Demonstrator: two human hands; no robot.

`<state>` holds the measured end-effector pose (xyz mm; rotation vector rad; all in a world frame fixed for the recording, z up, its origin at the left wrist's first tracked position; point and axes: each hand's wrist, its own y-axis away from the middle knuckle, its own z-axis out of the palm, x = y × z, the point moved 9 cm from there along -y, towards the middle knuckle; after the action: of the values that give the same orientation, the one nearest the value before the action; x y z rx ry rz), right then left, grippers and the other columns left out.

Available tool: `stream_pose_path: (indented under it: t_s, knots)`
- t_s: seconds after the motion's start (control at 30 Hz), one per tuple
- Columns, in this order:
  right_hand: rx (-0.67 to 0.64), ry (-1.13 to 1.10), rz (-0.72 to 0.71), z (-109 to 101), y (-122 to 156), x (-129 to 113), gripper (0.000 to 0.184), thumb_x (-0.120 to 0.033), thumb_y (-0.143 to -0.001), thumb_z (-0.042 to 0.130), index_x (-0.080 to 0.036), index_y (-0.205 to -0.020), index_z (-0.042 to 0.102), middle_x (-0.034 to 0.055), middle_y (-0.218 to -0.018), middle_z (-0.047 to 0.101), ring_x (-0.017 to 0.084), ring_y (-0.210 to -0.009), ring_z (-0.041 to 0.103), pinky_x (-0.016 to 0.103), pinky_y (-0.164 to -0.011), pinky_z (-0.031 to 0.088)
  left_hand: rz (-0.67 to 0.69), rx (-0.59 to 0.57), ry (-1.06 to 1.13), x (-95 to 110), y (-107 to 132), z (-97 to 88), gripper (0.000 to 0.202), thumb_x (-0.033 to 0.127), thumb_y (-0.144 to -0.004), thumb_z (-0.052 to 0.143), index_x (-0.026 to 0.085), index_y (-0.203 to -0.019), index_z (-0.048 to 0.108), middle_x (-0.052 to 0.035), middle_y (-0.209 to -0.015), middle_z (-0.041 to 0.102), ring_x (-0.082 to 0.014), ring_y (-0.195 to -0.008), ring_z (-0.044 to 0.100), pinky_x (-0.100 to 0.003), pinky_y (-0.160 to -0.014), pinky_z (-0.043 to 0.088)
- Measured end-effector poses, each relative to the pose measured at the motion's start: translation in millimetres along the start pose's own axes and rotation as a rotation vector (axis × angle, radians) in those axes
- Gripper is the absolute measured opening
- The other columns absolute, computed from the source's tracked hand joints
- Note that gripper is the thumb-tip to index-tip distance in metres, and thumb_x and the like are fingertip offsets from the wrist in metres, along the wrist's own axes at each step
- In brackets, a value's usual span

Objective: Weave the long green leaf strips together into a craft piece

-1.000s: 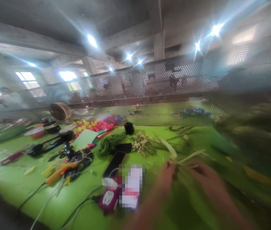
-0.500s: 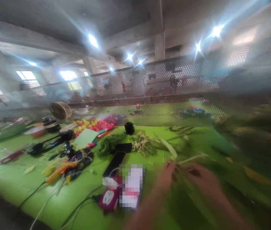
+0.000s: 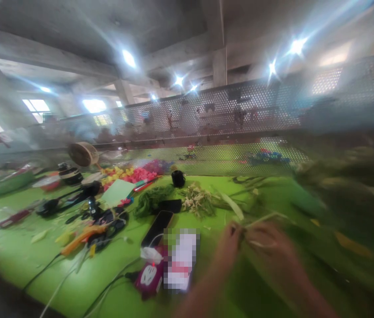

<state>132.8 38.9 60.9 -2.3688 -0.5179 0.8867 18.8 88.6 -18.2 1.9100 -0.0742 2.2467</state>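
Note:
My left hand [image 3: 229,244] and my right hand [image 3: 269,240] are close together at the lower right, both with closed fingers. Between them they pinch a pale green leafy stem, possibly artificial. One broad leaf [image 3: 233,204] sticks up to the left, and a thin strip [image 3: 271,216] runs out to the right behind my right hand. Blur hides the exact join at the fingertips. Just beyond my hands lies a bunch of cream-and-green flowers [image 3: 197,201]. A lit phone [image 3: 183,260], partly pixelated, is left of my left wrist.
On the green table [image 3: 37,274] are a dark phone [image 3: 157,228], a purple power socket [image 3: 149,277] with cords, an orange glue gun [image 3: 84,236], a green bundle [image 3: 152,198], pink and yellow pieces [image 3: 140,173] and a black cup [image 3: 178,178]. A perforated screen [image 3: 187,119] stands behind.
My right hand has turned slightly, its fingers curling further over the stem near my left fingertips. My left hand stays nearly in place. The view has shifted only a little.

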Motion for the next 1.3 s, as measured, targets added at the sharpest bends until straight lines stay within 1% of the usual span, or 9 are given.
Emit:
stream_pose_path:
  t_s: [0.13, 0.27, 0.43, 0.63, 0.73, 0.87, 1.0, 1.13, 1.3]
  knots:
    - [-0.048, -0.142, 0.346, 9, 6, 33, 0.023, -0.039, -0.082, 0.054, -0.024, -0.08, 0.071, 0.0068, -0.082, 0.073, 0.024, -0.077, 0.066, 0.035, -0.072, 0.05, 0.185, -0.069, -0.165, 20, 8, 11.9, 0.021, 0.037, -0.082, 0.052, 0.017, -0.083, 0.058, -0.0005, -0.071, 0.054, -0.0138, -0.07, 0.047, -0.025, -0.068, 0.036]
    - [0.016, -0.238, 0.574, 5, 12, 53, 0.023, -0.041, -0.075, 0.058, -0.021, -0.077, 0.068, 0.0052, -0.078, 0.073, 0.023, -0.07, 0.066, 0.031, -0.064, 0.049, 0.201, -0.14, -0.297, 21, 14, 21.5, 0.017, 0.031, -0.084, 0.049, 0.017, -0.089, 0.059, -0.0027, -0.082, 0.059, -0.0159, -0.078, 0.049, -0.027, -0.073, 0.038]
    - [0.02, -0.261, 0.595, 4, 12, 54, 0.023, -0.043, -0.073, 0.058, -0.021, -0.073, 0.067, 0.0051, -0.073, 0.073, 0.023, -0.068, 0.065, 0.03, -0.062, 0.046, 0.219, -0.177, -0.335, 26, 20, 26.2, 0.02, 0.032, -0.082, 0.053, 0.017, -0.093, 0.059, -0.0021, -0.082, 0.059, -0.0142, -0.073, 0.049, -0.025, -0.067, 0.037]
    - [0.014, -0.423, 0.601, 13, 17, 43, 0.027, -0.044, -0.077, 0.056, -0.021, -0.089, 0.063, 0.0055, -0.084, 0.072, 0.021, -0.076, 0.065, 0.029, -0.066, 0.046, 0.111, -0.02, -0.187, 17, 12, 11.0, 0.014, 0.03, -0.079, 0.054, 0.016, -0.079, 0.056, 0.0003, -0.071, 0.054, -0.012, -0.066, 0.046, -0.023, -0.062, 0.034]
    - [0.023, -0.438, 0.596, 18, 18, 41, 0.023, -0.041, -0.075, 0.059, -0.02, -0.085, 0.063, 0.0038, -0.078, 0.071, 0.02, -0.073, 0.064, 0.028, -0.066, 0.046, 0.037, 0.056, -0.133, 8, 8, 1.1, 0.018, 0.033, -0.078, 0.055, 0.016, -0.075, 0.054, 0.0022, -0.065, 0.049, -0.0099, -0.059, 0.04, -0.022, -0.056, 0.03]
    - [-0.059, -0.539, 0.631, 35, 19, 45, 0.023, -0.041, -0.07, 0.061, -0.019, -0.075, 0.066, 0.0039, -0.073, 0.071, 0.021, -0.071, 0.064, 0.03, -0.065, 0.047, 0.052, 0.062, -0.037, 8, 6, -2.7, 0.021, 0.036, -0.077, 0.057, 0.015, -0.076, 0.055, 0.0025, -0.065, 0.048, -0.0088, -0.059, 0.038, -0.021, -0.055, 0.028]
    - [-0.065, -0.72, 0.747, 40, 20, 44, 0.033, -0.045, -0.068, 0.061, -0.018, -0.083, 0.07, 0.0066, -0.085, 0.074, 0.024, -0.08, 0.067, 0.033, -0.074, 0.05, 0.026, 0.073, 0.018, 8, 7, -4.8, 0.019, 0.034, -0.075, 0.057, 0.015, -0.077, 0.057, 0.0033, -0.062, 0.046, -0.0078, -0.054, 0.036, -0.021, -0.053, 0.027]
    - [0.039, -0.588, 0.8, 20, 21, 43, 0.036, -0.044, -0.068, 0.059, -0.018, -0.09, 0.072, 0.0076, -0.09, 0.075, 0.027, -0.087, 0.067, 0.033, -0.073, 0.051, 0.006, 0.059, -0.037, 9, 8, -2.8, 0.017, 0.032, -0.076, 0.056, 0.015, -0.077, 0.058, 0.0025, -0.064, 0.05, -0.009, -0.057, 0.04, -0.022, -0.055, 0.029]
    - [0.039, -0.403, 0.696, 9, 19, 36, 0.028, -0.043, -0.069, 0.059, -0.021, -0.079, 0.072, 0.0053, -0.087, 0.076, 0.025, -0.08, 0.068, 0.029, -0.065, 0.05, 0.105, -0.008, -0.193, 11, 8, 6.2, 0.01, 0.025, -0.076, 0.054, 0.016, -0.076, 0.058, 0.0005, -0.07, 0.055, -0.0124, -0.068, 0.047, -0.023, -0.064, 0.034]
